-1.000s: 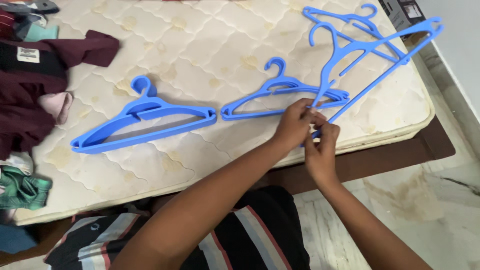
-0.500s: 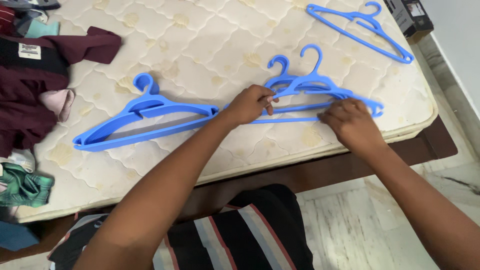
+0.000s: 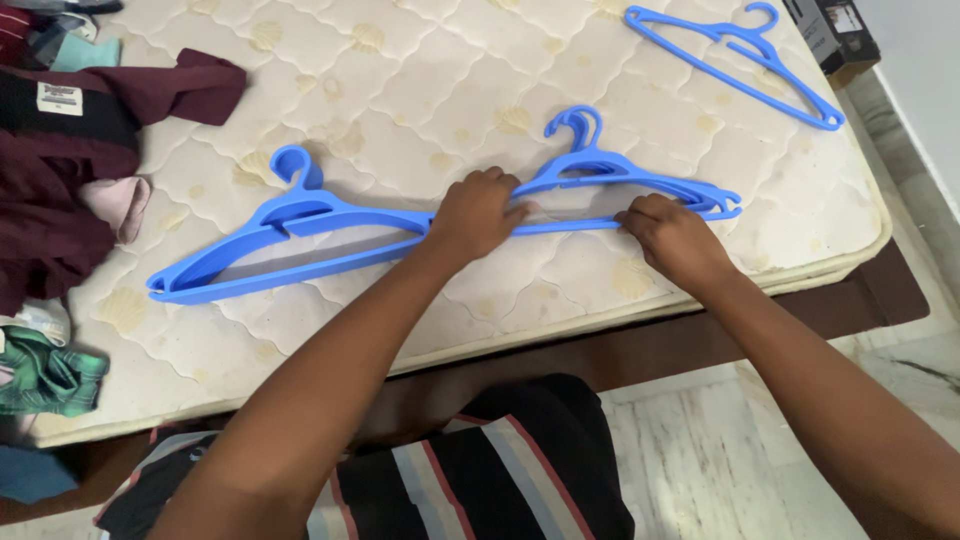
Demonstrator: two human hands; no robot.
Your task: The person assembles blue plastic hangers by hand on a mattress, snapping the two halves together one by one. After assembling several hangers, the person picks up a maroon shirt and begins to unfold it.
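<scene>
Both hands down on a pair of stacked blue hangers (image 3: 625, 180) in the middle of the bare quilted mattress (image 3: 400, 60), hooks pointing far. Left hand (image 3: 478, 212) on the left end of the stack, fingers (image 3: 500, 195) curled over the lower bar and clenched on it. Right hand (image 3: 672, 236) on the right part of the same lower bar, just short of the stack's right tip, fingers bent down and pinching the bar against the mattress. Stack lying flat, the two hangers nearly lined up, a slight offset visible at the right tip.

Just left of the left hand, touching or nearly touching its wrist: a second blue hanger group (image 3: 285, 235), flat, slanting from the near left up toward the middle, hook far. Cannot tell whether one or two hangers there.

Far right corner of the mattress: another blue hanger (image 3: 735, 62), well apart from both hands, lying slantwise. Beyond it, off the mattress edge, a dark box (image 3: 832, 30).

Far left: a heap of dark maroon clothes (image 3: 60, 190), with a green garment (image 3: 45, 372) near the left edge. Near, below the mattress: dark wooden bed frame (image 3: 860, 290), pale marble floor (image 3: 700, 450), and a black striped garment (image 3: 480, 470) on the person's lap.
</scene>
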